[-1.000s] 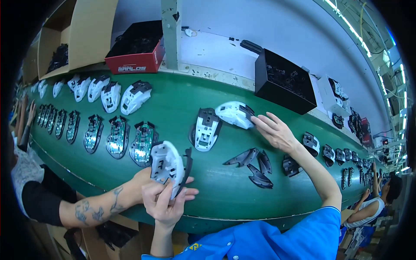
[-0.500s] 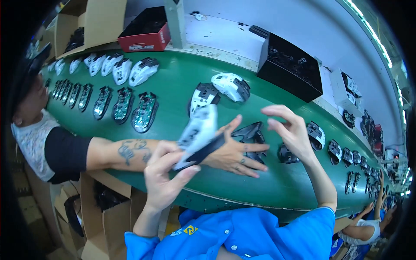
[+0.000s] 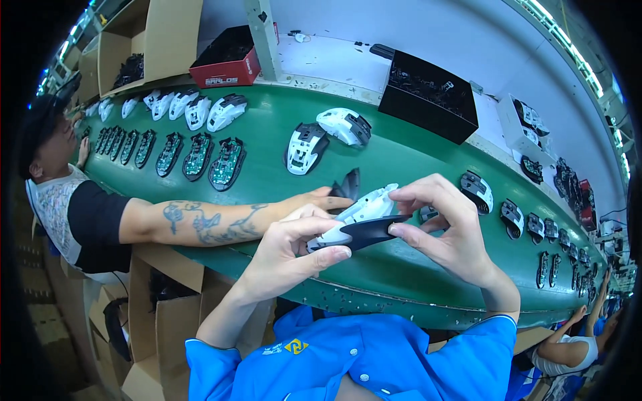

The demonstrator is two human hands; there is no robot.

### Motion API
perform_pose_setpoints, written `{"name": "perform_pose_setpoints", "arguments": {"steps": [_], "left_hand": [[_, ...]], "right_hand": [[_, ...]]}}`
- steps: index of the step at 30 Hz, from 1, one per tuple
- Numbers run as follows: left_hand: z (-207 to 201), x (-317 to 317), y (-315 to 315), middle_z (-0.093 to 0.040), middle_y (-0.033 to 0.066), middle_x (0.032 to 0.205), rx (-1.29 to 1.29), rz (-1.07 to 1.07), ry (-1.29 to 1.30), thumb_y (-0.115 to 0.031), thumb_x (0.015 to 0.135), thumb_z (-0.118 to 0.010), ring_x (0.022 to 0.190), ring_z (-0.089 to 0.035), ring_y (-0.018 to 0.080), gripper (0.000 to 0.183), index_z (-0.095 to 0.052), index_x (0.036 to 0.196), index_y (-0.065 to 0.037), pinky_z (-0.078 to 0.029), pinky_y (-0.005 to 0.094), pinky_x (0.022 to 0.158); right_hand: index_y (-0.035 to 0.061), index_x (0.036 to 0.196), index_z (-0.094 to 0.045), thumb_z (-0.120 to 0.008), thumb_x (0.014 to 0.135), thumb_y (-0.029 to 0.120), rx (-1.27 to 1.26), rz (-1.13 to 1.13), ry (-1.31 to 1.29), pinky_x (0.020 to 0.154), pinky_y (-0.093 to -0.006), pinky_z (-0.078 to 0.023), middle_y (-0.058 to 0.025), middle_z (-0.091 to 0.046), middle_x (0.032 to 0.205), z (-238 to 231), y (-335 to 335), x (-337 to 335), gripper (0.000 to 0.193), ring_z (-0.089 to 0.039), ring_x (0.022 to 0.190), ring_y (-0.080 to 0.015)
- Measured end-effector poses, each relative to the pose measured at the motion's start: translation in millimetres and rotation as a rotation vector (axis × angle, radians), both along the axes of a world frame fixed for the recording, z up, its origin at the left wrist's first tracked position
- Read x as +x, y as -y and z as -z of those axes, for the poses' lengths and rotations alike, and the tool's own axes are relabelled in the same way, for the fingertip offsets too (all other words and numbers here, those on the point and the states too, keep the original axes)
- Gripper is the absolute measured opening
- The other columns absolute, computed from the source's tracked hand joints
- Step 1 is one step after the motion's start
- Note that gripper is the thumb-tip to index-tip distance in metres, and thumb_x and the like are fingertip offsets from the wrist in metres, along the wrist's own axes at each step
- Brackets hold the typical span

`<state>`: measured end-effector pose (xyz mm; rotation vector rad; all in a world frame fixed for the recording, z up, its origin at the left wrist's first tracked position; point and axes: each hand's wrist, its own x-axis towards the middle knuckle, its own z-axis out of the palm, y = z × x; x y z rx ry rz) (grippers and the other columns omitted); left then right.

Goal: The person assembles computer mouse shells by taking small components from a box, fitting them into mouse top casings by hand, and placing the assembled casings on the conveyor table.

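Between both hands I hold a white and black computer mouse shell (image 3: 366, 208), raised over the bench and tilted, its dark side panel facing me. My left hand (image 3: 284, 250) is closed round its left end, thumb along the lower edge. With thumb and fingers, my right hand (image 3: 447, 230) pinches the other end. Just behind the shell, a co-worker's tattooed arm (image 3: 214, 220) reaches in from the left, its hand partly hidden and touching a dark plastic piece (image 3: 349, 184). Farther back lie a white-and-grey mouse shell (image 3: 306, 148) and another white shell (image 3: 344, 126).
On the green bench (image 3: 267, 177), several circuit-board bases (image 3: 226, 165) and white shells (image 3: 227, 111) stand in rows at left. More mouse parts (image 3: 511, 218) line the right. Along the back are a red box (image 3: 227, 75) and a black box (image 3: 428, 100); cardboard boxes (image 3: 177, 327) stand below.
My right hand has come left onto the mouse shell, which my left hand has moved rightward and turned. The co-worker's hand has drawn back left with a dark piece.
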<state>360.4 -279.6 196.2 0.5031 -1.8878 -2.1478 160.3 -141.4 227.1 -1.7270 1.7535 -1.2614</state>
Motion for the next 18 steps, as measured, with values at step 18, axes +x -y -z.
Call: {"name": "perform_pose_setpoints", "arguments": {"steps": [18], "left_hand": [[-51.2, -67.8, 71.5, -0.066, 0.0118, 0.096, -0.633, 0.938, 0.276, -0.021, 0.065, -0.079, 0.087, -0.062, 0.0203, 0.044, -0.067, 0.102, -0.002, -0.049, 0.0313, 0.077]], "right_hand": [[0.0057, 0.095, -0.067, -0.064, 0.086, 0.013, 0.412, -0.497, 0.348, 0.081, -0.0341, -0.048, -0.0113, -0.057, 0.116, 21.7, 8.2, 0.5, 0.012, -0.058, 0.099, -0.0229]]}}
